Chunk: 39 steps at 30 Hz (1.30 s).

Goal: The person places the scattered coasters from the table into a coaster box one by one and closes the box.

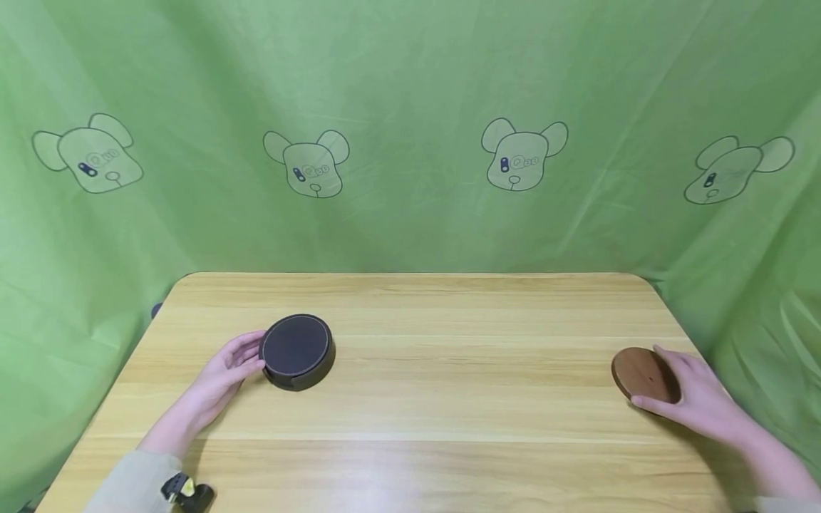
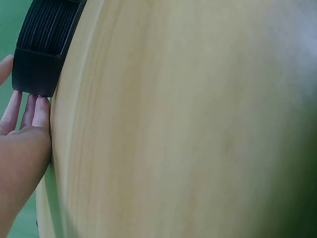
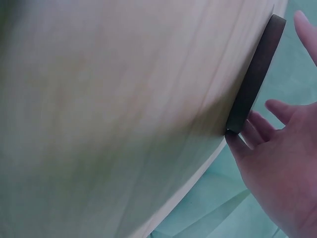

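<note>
In the head view a round black coaster holder (image 1: 297, 347) with pale stitching on top stands on the left half of the table. My left hand (image 1: 221, 374) is at its left side, fingers extended and touching it. Through a gap in the holder's wall, the left wrist view shows a stack of thin dark discs (image 2: 47, 25). Near the table's right edge lies a round wooden coaster (image 1: 643, 372). My right hand (image 1: 699, 392) is spread around its right side. In the right wrist view some fingers (image 3: 237, 144) meet the coaster's rim, while another digit stands apart from it.
The wooden table (image 1: 449, 399) has rounded far corners. A green curtain (image 1: 417, 228) with mouse-head drawings hangs behind and on both sides. A black and yellow device (image 1: 186, 491) is on the left wrist by the sleeve.
</note>
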{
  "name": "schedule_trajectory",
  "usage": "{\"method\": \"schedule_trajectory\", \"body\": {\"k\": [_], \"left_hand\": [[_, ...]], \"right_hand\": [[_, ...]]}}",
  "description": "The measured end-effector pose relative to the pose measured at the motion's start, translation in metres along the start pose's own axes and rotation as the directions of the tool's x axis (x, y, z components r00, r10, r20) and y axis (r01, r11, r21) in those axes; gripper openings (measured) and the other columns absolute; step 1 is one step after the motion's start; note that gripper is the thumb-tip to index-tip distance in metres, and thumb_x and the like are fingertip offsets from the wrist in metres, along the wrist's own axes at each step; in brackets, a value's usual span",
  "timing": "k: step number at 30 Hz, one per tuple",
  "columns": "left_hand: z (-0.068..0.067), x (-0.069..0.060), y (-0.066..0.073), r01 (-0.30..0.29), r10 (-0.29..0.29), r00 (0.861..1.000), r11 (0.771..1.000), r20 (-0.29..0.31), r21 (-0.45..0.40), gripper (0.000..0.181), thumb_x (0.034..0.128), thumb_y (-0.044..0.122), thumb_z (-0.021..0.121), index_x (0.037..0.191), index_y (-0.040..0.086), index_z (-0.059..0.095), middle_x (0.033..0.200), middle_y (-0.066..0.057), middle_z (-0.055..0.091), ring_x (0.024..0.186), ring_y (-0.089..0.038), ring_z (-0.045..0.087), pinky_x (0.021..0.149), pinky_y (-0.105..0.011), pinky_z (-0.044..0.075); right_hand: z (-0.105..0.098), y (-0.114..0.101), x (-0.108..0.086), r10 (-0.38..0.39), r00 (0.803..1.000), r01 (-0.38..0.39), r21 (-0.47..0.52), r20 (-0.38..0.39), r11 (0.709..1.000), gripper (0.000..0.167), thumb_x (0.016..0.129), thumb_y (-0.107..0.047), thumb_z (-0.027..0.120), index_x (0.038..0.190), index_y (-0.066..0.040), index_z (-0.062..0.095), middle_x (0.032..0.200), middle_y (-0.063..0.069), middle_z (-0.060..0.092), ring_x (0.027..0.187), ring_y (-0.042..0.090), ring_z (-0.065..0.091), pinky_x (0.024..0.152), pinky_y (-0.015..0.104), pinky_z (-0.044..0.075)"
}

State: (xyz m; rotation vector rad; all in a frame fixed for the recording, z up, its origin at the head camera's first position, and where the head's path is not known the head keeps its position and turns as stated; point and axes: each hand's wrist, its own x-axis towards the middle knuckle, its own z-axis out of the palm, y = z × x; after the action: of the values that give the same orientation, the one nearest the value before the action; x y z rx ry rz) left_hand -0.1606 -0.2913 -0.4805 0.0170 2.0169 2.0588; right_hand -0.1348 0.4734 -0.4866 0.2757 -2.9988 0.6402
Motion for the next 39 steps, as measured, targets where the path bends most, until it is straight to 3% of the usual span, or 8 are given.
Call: {"method": "schedule_trajectory", "body": {"k": [10, 18, 23, 30, 39], "left_hand": [[-0.001, 0.001, -0.002, -0.009, 0.009, 1.0, 1.0, 0.004, -0.003, 0.065, 0.1042, -0.001, 0.06, 0.158, -0.014, 0.025, 0.127, 0.025, 0.063, 0.119, 0.009, 0.06, 0.104, -0.007, 0.049], [-0.002, 0.002, -0.005, -0.043, 0.043, 0.999, 0.999, 0.02, -0.017, 0.056, 0.104, -0.001, 0.06, 0.155, -0.006, 0.036, 0.13, 0.024, 0.064, 0.12, 0.009, 0.061, 0.104, -0.007, 0.049], [-0.003, 0.003, -0.004, -0.032, 0.032, 0.999, 0.999, 0.013, -0.022, 0.057, 0.1037, -0.001, 0.06, 0.155, -0.007, 0.035, 0.129, 0.024, 0.064, 0.119, 0.008, 0.061, 0.104, -0.008, 0.049], [-0.003, 0.003, -0.006, -0.034, 0.035, 0.999, 0.999, 0.015, -0.027, 0.05, 0.104, -0.003, 0.059, 0.151, 0.002, 0.043, 0.129, 0.023, 0.065, 0.12, 0.007, 0.061, 0.104, -0.008, 0.05], [-0.002, 0.002, -0.004, -0.024, 0.025, 1.0, 0.999, 0.016, -0.028, 0.059, 0.1038, -0.003, 0.059, 0.156, -0.011, 0.031, 0.128, 0.023, 0.065, 0.119, 0.007, 0.061, 0.104, -0.008, 0.05]], "right_hand": [[0.002, 0.006, 0.0, -0.032, 0.999, 0.032, -0.034, -0.015, 0.999, 0.112, 0.071, -0.031, 0.095, 0.151, 0.02, 0.035, 0.139, 0.05, 0.042, 0.126, 0.067, 0.037, 0.101, 0.086, 0.03], [0.001, 0.004, 0.001, -0.034, 0.999, 0.033, -0.045, -0.01, 0.998, 0.11, 0.072, -0.031, 0.095, 0.149, 0.021, 0.037, 0.139, 0.05, 0.042, 0.126, 0.066, 0.036, 0.1, 0.085, 0.031], [0.001, 0.004, 0.002, -0.028, 1.0, 0.027, -0.055, -0.007, 0.998, 0.109, 0.071, -0.032, 0.095, 0.147, 0.022, 0.039, 0.139, 0.049, 0.041, 0.126, 0.065, 0.037, 0.1, 0.084, 0.032], [0.003, 0.005, 0.003, -0.029, 0.999, 0.027, -0.073, -0.025, 0.997, 0.107, 0.069, -0.032, 0.096, 0.143, 0.023, 0.043, 0.136, 0.048, 0.044, 0.124, 0.063, 0.039, 0.101, 0.082, 0.034], [0.001, -0.01, 0.007, -0.058, 0.997, 0.05, -0.127, -0.059, 0.991, 0.103, 0.065, -0.035, 0.098, 0.138, 0.021, 0.051, 0.128, 0.047, 0.052, 0.117, 0.059, 0.047, 0.093, 0.072, 0.042]]}}
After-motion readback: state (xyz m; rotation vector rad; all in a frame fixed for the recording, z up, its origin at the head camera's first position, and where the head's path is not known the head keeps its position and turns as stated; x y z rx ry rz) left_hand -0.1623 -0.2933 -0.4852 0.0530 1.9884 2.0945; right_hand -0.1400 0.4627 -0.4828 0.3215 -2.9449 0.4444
